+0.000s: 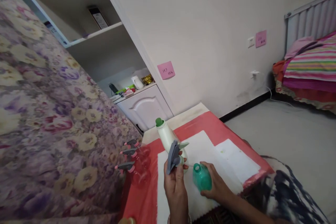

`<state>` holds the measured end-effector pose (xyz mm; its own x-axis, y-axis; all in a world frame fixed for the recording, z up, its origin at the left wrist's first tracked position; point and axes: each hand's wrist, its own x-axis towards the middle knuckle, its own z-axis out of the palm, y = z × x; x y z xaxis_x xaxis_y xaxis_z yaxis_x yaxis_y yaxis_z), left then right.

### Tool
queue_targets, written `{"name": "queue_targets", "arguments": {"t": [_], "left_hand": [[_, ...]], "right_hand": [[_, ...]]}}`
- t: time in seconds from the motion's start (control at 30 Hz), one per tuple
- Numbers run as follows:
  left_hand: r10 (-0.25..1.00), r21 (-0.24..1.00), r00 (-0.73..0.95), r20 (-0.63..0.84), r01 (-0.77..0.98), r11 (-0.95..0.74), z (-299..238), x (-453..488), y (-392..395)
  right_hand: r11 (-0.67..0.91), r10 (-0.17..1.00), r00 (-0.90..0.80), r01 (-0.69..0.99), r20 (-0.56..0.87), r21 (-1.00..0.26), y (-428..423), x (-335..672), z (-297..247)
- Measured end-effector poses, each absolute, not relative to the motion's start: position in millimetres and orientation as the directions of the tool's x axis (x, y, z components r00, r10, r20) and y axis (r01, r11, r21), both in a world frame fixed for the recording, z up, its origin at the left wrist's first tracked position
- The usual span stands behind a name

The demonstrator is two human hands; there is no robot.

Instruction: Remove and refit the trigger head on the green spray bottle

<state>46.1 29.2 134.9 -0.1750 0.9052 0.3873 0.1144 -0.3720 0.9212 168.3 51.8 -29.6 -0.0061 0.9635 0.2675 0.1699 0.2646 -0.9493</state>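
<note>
While the left hand [175,182] pinches a grey spray trigger head [174,154] upright, the right hand [216,185] is wrapped around a green bottle [201,176] lying tilted on the white cloth [204,147], its open mouth facing left. If any liquid sits inside, I judge it could spill onto the cloth. A white bottle with a green cap [165,133] stands just beyond the trigger; a careless swing could topple it. Three red spray bottles [136,162] wait at the near left
</note>
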Motion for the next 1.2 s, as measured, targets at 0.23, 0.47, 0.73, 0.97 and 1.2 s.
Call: {"name": "queue_targets", "arguments": {"t": [0.23,0.47,0.73,0.97,1.2], "left_hand": [[0.903,0.921,-0.195,0.384,0.005,-0.39,152.9,49.6,24.8],[0.921,0.935,-0.161,0.355,0.038,-0.353,141.1,51.9,34.9],[0.973,0.97,-0.05,0.224,0.109,-0.217,79.5,52.9,56.2],[0.988,0.975,0.028,0.153,0.16,-0.155,58.8,48.8,59.9],[0.98,0.951,0.134,0.148,0.254,-0.179,58.2,40.6,60.6]], "right_hand": [[0.264,0.963,-0.001,0.161,0.268,-0.951,50.2,167.5,-27.2],[0.254,0.965,0.016,0.172,0.26,-0.952,49.6,167.4,-24.3],[0.262,0.963,0.02,0.157,0.269,-0.952,52.1,165.5,-29.9],[0.282,0.958,0.013,0.14,0.287,-0.949,53.0,166.5,-28.1],[0.283,0.958,0.008,0.114,0.286,-0.952,49.1,170.8,-18.3]]}}
